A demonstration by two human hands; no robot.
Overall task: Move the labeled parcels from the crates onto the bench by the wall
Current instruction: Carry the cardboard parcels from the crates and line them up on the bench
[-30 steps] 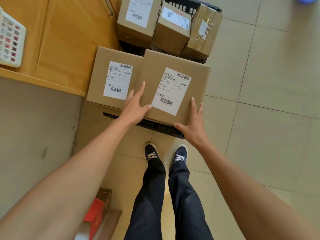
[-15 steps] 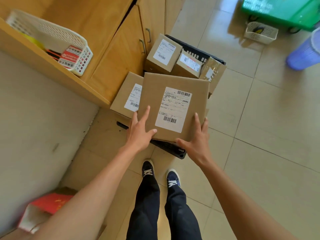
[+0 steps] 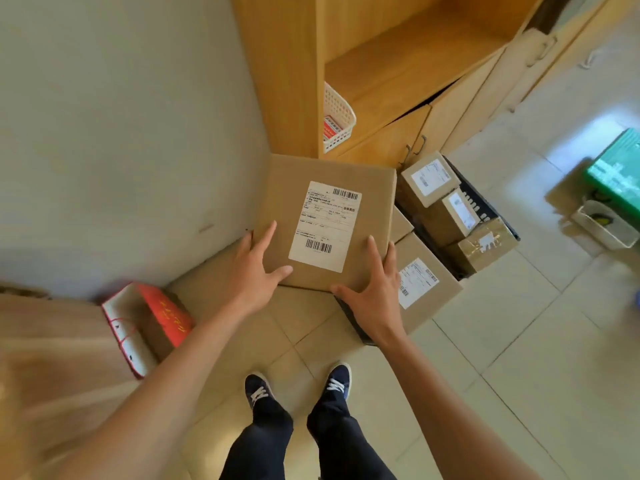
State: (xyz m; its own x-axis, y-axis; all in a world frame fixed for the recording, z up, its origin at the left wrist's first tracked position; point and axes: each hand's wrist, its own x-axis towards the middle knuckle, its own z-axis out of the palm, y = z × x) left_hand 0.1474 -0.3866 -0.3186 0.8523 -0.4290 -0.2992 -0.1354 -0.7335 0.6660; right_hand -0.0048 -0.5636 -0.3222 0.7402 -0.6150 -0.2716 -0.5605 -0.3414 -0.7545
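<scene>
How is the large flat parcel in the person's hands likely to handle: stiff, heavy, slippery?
The large flat parcel probably stays stiff: its cardboard face looks flat, edges straight. It seems light for its size, since the left hand and right hand hold only its near corners. Smooth card may slip somewhat.

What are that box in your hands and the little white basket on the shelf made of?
The box looks like plain brown cardboard, matte, with a white paper label stuck on top. The basket seems to be white moulded plastic, judging by its even lattice walls and slight sheen. The shelf looks like light wood or laminate.
</scene>
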